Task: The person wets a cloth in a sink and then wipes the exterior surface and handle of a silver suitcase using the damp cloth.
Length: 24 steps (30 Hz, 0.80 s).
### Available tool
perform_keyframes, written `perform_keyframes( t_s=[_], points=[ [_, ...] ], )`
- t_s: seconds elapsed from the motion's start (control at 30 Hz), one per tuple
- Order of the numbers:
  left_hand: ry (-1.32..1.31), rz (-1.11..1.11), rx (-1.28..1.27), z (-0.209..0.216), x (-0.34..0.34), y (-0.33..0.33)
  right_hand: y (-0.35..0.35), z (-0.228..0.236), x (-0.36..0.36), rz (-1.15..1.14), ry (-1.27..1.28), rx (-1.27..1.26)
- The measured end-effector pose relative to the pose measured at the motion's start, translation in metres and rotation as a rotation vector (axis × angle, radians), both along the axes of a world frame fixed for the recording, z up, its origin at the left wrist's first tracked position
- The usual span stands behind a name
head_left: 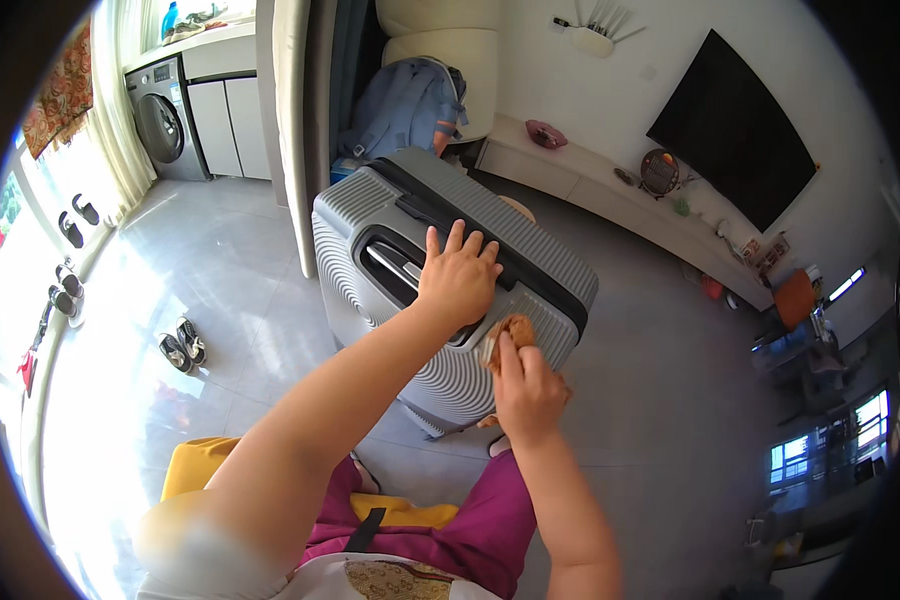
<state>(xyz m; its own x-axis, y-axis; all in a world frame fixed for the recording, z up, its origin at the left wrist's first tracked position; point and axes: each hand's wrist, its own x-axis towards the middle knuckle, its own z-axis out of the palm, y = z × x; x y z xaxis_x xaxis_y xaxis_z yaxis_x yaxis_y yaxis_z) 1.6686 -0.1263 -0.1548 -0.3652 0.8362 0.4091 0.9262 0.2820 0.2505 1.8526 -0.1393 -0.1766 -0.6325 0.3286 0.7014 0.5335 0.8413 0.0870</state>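
A grey ribbed suitcase [420,345] stands upright on the floor in front of me, its top side facing up. My left hand [459,275] lies on that top with fingers spread, beside the recessed pull handle [390,264] and the black strip along the seam. My right hand [530,388] is closed on a bunched brown cloth [510,340], which rests against the suitcase's near right corner. A bit of similar brown material shows below that hand, near the suitcase's side.
A blue-grey backpack [402,105] sits on a pale chair behind the suitcase. Dark shoes [183,345] lie on the tiled floor to the left. A low white cabinet [590,185] runs along the wall under a television [735,130]. Something yellow [195,465] is beneath me.
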Motion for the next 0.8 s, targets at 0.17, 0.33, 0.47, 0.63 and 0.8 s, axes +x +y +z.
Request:
perform_keyframes(
  t_s=[0.17, 0.33, 0.47, 0.63, 0.8],
  points=[
    [-0.111, -0.279, 0.255, -0.004, -0.006, 0.004, -0.019, -0.012, 0.013, 0.167, 0.208, -0.316],
    [-0.711, -0.415, 0.762, -0.026, 0.033, -0.087, -0.008, 0.024, -0.011, 0.444, 0.857, -1.508],
    [-1.127, -0.231, 0.827, -0.078, 0.067, -0.116, -0.006, 0.042, -0.019, 0.659, 0.095, -1.578],
    [-1.167, -0.039, 0.677, -0.105, 0.052, -0.14, 0.056, 0.05, -0.01, 0.17, -0.33, -0.326],
    [-1.055, -0.125, 0.609, -0.123, 0.055, -0.134, 0.067, 0.025, -0.013, -0.033, -0.293, -0.519]
  ],
)
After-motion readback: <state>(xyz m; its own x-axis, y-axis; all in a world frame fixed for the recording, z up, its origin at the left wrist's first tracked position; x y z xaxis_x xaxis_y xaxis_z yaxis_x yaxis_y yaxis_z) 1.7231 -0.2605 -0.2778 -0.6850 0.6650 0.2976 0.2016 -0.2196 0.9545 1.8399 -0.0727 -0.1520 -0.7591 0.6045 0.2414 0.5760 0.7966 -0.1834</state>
